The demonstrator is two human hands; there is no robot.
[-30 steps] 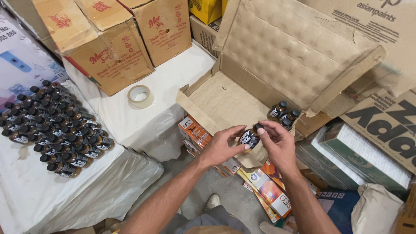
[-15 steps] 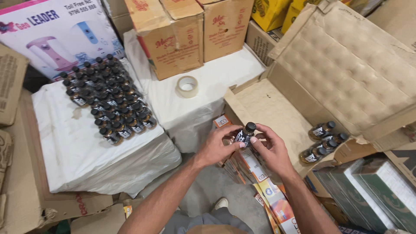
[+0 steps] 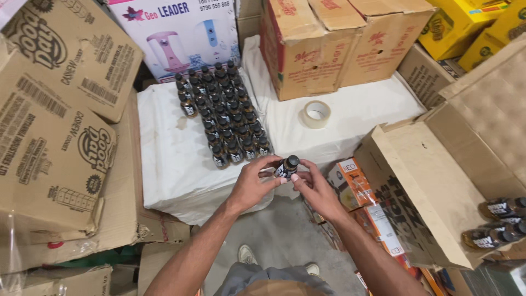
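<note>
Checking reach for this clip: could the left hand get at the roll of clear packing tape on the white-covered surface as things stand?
Probably yes: the roll of clear packing tape lies in the open, but the left hand now shares a small dark bottle with the right hand.

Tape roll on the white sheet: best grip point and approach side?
The tape roll lies flat on the white sheet, hole upward, apart from the brown carton behind it. Probably best from straight above: one finger in the hole, one on the outer wall, pinching the ring. Its near side looks free; the rows of small dark bottles stand to its left.
</note>
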